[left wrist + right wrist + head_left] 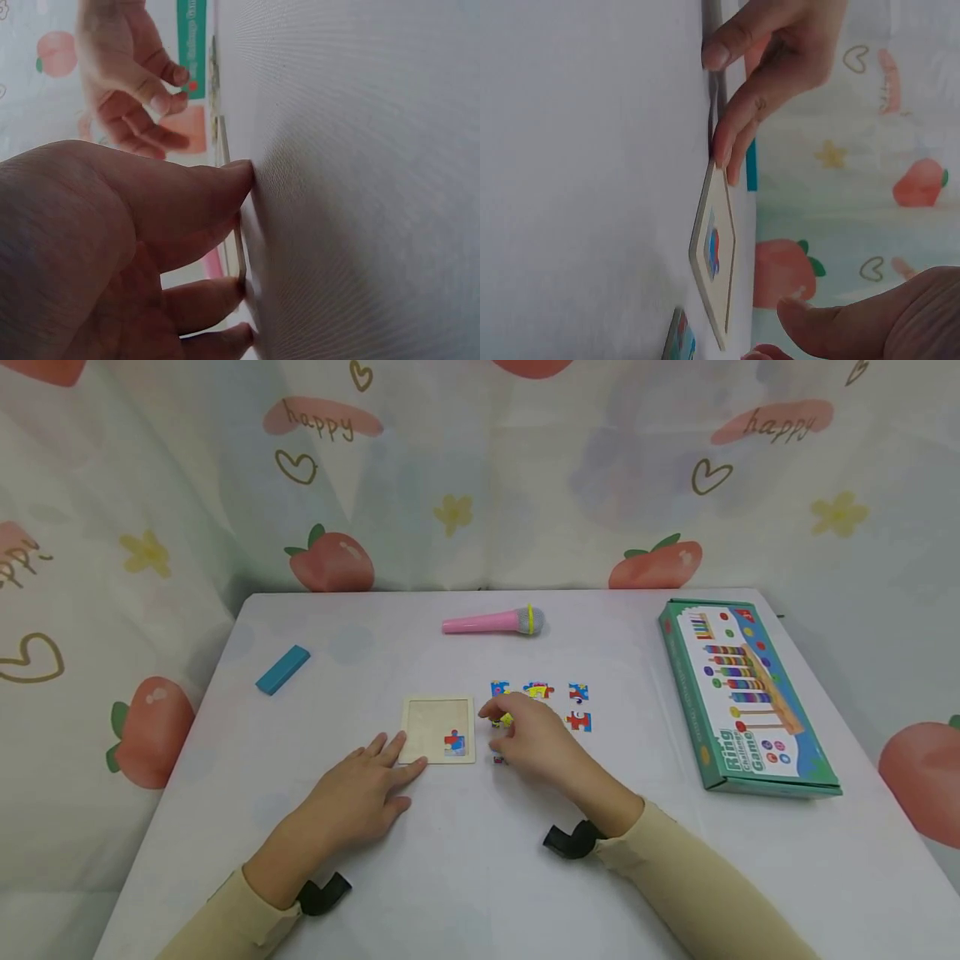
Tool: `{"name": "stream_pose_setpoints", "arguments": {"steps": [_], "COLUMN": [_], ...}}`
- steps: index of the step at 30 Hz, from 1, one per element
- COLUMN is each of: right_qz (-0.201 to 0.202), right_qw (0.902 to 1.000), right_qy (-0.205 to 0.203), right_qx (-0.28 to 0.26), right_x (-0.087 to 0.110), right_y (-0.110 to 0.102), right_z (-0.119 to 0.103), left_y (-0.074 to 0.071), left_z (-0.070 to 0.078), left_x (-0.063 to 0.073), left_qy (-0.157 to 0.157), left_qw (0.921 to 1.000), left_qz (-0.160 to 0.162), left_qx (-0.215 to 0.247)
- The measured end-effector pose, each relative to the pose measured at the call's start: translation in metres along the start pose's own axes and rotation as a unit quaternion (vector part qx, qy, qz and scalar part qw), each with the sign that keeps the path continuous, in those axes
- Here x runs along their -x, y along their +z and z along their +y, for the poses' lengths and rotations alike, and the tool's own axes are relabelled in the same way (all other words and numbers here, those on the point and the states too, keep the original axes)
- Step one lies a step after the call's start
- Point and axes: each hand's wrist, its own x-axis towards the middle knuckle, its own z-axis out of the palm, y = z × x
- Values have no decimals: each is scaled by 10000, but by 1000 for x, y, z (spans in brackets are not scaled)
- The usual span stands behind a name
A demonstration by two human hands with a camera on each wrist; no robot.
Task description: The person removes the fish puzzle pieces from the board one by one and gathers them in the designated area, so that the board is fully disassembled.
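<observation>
A square wooden puzzle tray lies flat on the table, with one red-and-blue jigsaw piece in its near right corner. My left hand rests at the tray's left and near edges, fingers spread and fairly straight. Just right of the tray, my right hand is over loose jigsaw pieces, thumb and fingers bent and apart. In the left wrist view nothing shows between the right hand's fingers. Some pieces are partly hidden beneath that hand; a yellow one and a red one show beyond it.
Behind the tray lies a pink toy microphone. A blue block sits at the back left. On the right is a green ring game box. A printed curtain hangs behind the white-covered table.
</observation>
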Motion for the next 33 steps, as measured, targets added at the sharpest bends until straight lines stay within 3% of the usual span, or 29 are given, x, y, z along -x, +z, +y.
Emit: {"name": "stream_pose_setpoints", "arguments": {"steps": [7,19,33], "right_qz": [-513,-608,-649], "right_qw": [9975,9949,9954], "right_qy": [-481,-462,-482], "right_qx": [-111,655,521], "right_x": [-18,-29,-28], "right_y": [25,40,41], "right_z": [-19,-24,-25], "left_y": [1,1,1], "left_z": [-2,-2,-2], "left_x": [-2,-2,-2], "left_qy": [9,116,86], "left_qw": [10000,9999,10000], "left_qz": [-59,9,-7], "left_qx": [-12,-5,-36]}}
